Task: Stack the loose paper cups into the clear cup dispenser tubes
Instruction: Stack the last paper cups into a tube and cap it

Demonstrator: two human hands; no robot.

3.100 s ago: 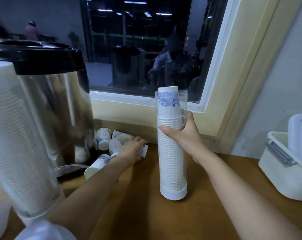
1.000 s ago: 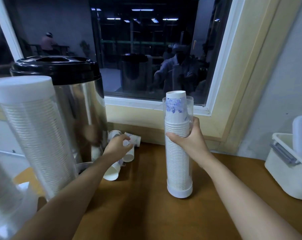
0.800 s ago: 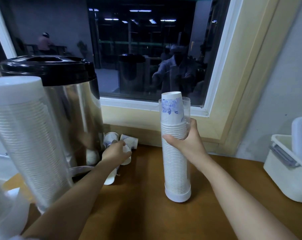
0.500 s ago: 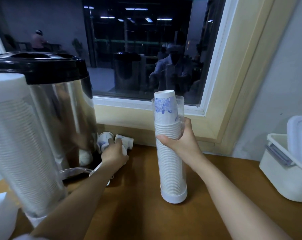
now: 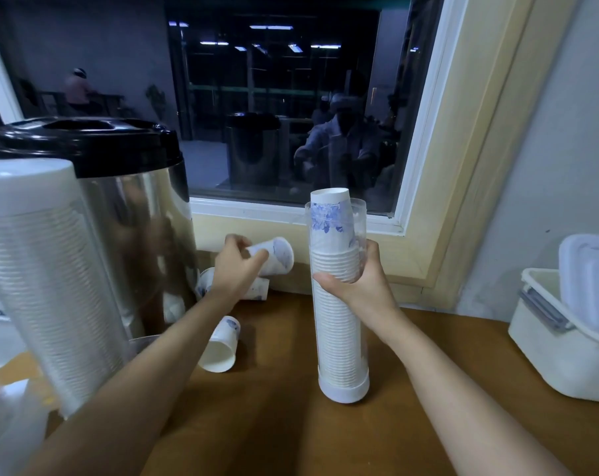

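Observation:
A clear dispenser tube (image 5: pixel 339 324) stands upright on the wooden counter, packed with stacked white paper cups; the top cup, printed with blue flowers, pokes out above its rim. My right hand (image 5: pixel 358 286) grips the tube around its upper half. My left hand (image 5: pixel 237 267) holds one loose paper cup (image 5: pixel 277 257) lifted off the counter, tilted with its mouth to the right. Another loose cup (image 5: pixel 222 345) lies on its side on the counter, and a few more (image 5: pixel 256 290) lie behind my left hand by the wall.
A steel urn with a black lid (image 5: pixel 119 214) stands at the left. In front of it a second full tube (image 5: pixel 47 280) with a white cap leans close to the camera. A white lidded box (image 5: pixel 566 341) sits at the right. A window ledge (image 5: pixel 256 214) runs behind.
My left hand has picked a cup out of the pile by the urn and raised it toward the tube. My right hand keeps its grip on the tube.

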